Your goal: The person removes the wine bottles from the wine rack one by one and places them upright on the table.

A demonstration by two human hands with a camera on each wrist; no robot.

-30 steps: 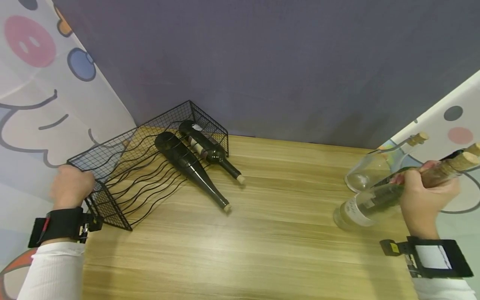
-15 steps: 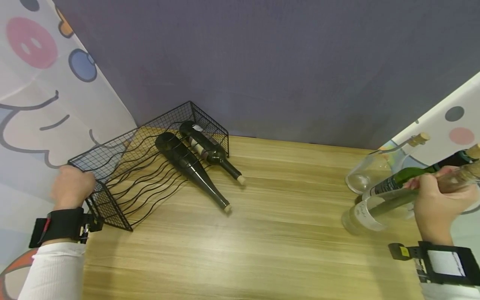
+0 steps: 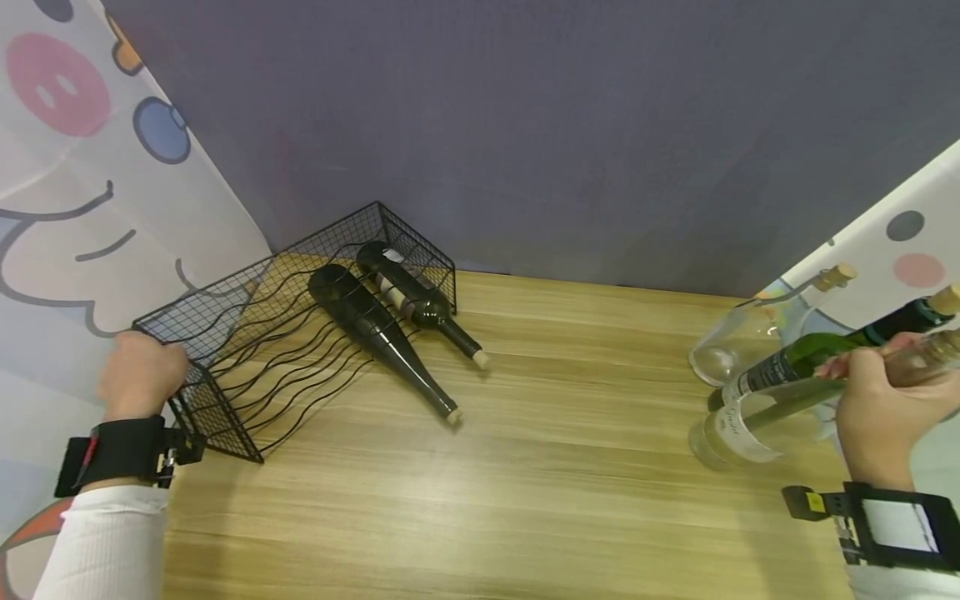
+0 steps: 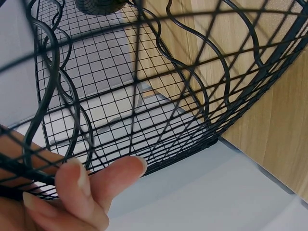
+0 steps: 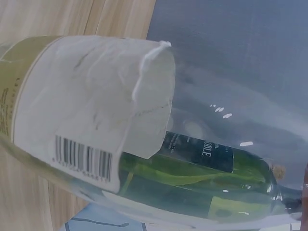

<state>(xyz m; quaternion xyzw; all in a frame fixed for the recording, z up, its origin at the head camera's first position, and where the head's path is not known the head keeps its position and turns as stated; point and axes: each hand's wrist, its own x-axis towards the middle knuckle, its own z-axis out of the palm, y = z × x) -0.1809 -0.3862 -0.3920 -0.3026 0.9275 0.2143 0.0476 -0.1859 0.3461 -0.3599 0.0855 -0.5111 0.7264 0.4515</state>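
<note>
At the left of the head view, my left hand grips the upper corner of a black wire bottle rack. Its fingertips curl against the mesh in the left wrist view. Two dark corked bottles lie in the rack's far half: a long plain one and a labelled one. At the right, my right hand holds a clear glass bottle by its corked neck. That bottle's torn white label fills much of the right wrist view. Just behind it stands a green corked wine bottle.
Another clear bottle with a cork stands behind the green one, near the cartoon-printed right wall. A grey cloth panel closes off the back of the wooden table. Another printed panel borders the left side.
My right hand has shifted right and slightly toward me with the clear bottle, so more of the green bottle behind shows. My left hand and the rack have stayed put.
</note>
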